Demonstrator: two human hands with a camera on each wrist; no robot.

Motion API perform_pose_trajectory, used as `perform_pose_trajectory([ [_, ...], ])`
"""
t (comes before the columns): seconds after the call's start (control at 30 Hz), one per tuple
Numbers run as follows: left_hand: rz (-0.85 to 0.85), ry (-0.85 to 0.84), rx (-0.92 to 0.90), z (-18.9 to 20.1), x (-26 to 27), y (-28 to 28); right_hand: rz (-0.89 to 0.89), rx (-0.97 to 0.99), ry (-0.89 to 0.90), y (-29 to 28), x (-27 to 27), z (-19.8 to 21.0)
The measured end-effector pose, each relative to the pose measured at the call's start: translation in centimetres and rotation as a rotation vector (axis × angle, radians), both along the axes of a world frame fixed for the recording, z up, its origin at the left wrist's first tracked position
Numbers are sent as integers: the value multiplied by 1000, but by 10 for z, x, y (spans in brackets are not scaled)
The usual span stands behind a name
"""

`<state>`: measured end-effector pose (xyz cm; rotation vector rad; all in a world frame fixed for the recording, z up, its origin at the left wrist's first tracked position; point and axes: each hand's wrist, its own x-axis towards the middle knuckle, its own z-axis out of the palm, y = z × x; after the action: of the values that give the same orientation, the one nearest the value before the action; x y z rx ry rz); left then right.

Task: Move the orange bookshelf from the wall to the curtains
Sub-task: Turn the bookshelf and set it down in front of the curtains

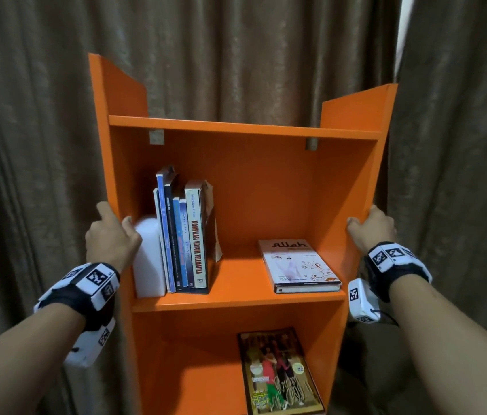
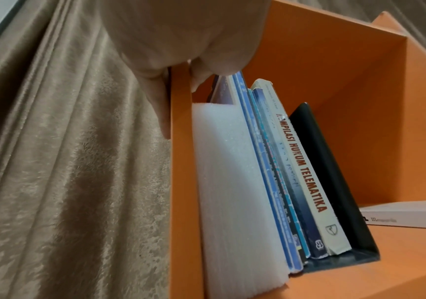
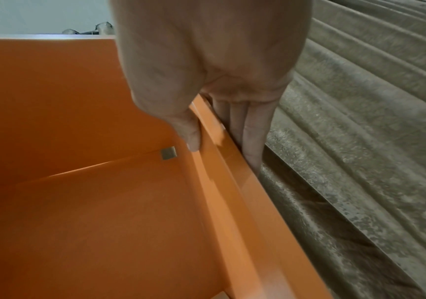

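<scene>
The orange bookshelf (image 1: 266, 190) stands upright right in front of brown curtains (image 1: 236, 40). My left hand (image 1: 110, 232) grips its left side panel (image 2: 180, 161), thumb inside and fingers on the outer face. My right hand (image 1: 370, 227) grips the right side panel (image 3: 232, 182) the same way, thumb inside, fingers (image 3: 250, 137) outside against the curtains (image 3: 360, 141). Upright books (image 1: 185, 235) and a white foam block (image 1: 148, 259) stand on the middle shelf at the left.
A white book (image 1: 299, 266) lies flat on the middle shelf's right side. A magazine (image 1: 278, 372) lies on the shelf below. A black bookend (image 2: 334, 182) props the upright books. Curtain folds hang close on both sides of the bookshelf.
</scene>
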<state>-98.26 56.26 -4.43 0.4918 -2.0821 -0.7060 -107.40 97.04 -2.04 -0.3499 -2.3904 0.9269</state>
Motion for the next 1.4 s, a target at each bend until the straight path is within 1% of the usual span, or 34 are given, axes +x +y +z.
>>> perform_pose_trajectory([
  [0.2,41,-25,46,4,-13,-3,5,64,27,0,4,-2],
  [0.43,-21,-97,84,13,-58,-17,-76,147,71,0,13,-13],
  [0.63,-90,-150,215,23,-100,-15,-117,164,85,-9,19,-11],
  [0.77,-126,-168,249,25,-114,-14,-141,144,97,-9,13,-14],
  [0.87,-154,-169,218,20,-118,-19,-161,135,101,-6,4,-13],
  [0.97,-171,-125,181,10,-118,-23,-180,120,100,-3,-7,-10],
  [1.13,-126,-43,146,0,-121,-9,-168,53,105,8,-25,-8],
  [1.4,-83,28,99,-7,-122,29,-88,-128,117,29,-77,-1],
])
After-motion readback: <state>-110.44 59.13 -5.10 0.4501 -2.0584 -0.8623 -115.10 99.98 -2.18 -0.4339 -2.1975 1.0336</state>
